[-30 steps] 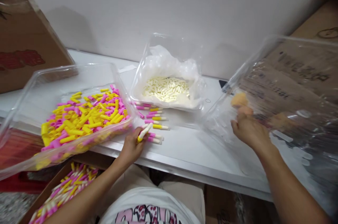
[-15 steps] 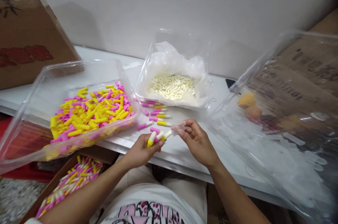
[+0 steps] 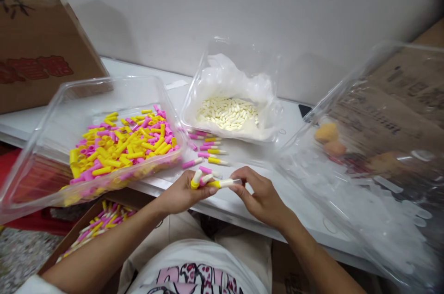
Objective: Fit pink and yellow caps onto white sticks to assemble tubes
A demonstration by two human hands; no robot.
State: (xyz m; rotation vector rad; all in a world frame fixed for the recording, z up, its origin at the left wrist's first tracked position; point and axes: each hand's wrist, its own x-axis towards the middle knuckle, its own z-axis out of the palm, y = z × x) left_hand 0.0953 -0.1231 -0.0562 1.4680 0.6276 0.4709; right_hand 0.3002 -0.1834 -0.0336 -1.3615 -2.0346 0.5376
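My left hand [image 3: 180, 193] is closed round a few small yellow and pink sticks with white tips [image 3: 200, 178], held over the front edge of the white table [image 3: 243, 201]. My right hand [image 3: 258, 194] pinches a clear cap [image 3: 235, 182] at the white tip of the yellow stick that points right from my left hand. Several more yellow and pink sticks [image 3: 208, 150] lie on the table just beyond my hands.
A clear tray of yellow and pink tubes [image 3: 121, 143] sits at left. A clear tray with white pellets [image 3: 227, 113] is behind. A large clear tray of clear caps [image 3: 354, 183] leans at right. Below left is a box of finished sticks [image 3: 93, 229]. Cardboard boxes stand at both sides.
My right hand came back from the clear tray at right with a clear cap and met my left hand, which lifted sticks off the table. The cap now sits at a stick's white tip.
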